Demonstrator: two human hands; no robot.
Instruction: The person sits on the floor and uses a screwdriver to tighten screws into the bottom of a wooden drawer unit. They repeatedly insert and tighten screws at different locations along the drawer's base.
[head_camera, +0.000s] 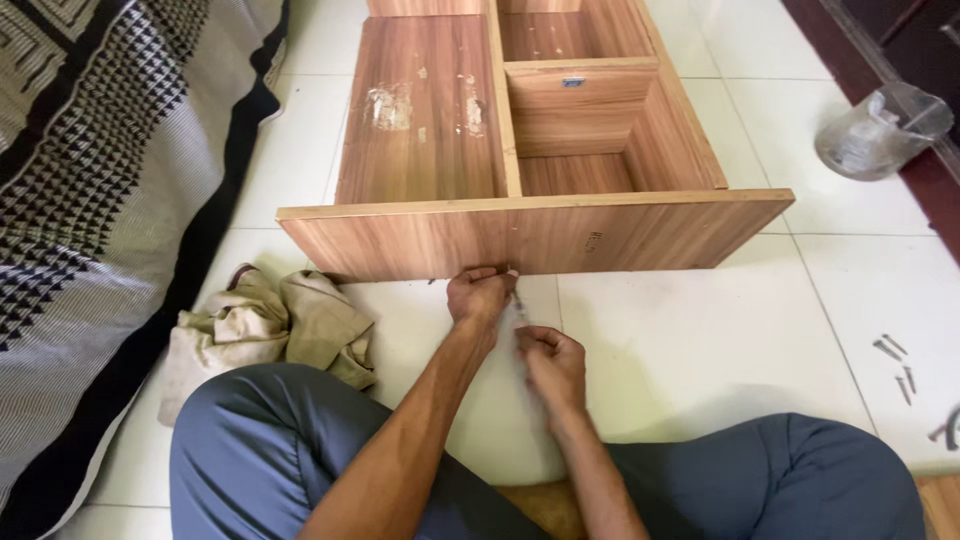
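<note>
A wood-grain cabinet (560, 235) lies on the white tiled floor in front of me, its open compartments facing up. My left hand (480, 295) pinches something small against the bottom edge of the cabinet's near panel; I cannot make out what it is. Just behind it, my right hand (552, 362) is closed around a screwdriver (518, 318) with a pale, blurred handle. The screwdriver's tip points up toward the left fingers at the panel edge. I sit cross-legged in grey-blue trousers, both forearms reaching forward between my knees.
A crumpled beige cloth (270, 325) lies at my left knee beside a black-and-white patterned mattress (90, 190). Several loose screws (900, 365) lie on the tiles at right. A clear plastic jar (880, 130) lies near a dark door frame at top right.
</note>
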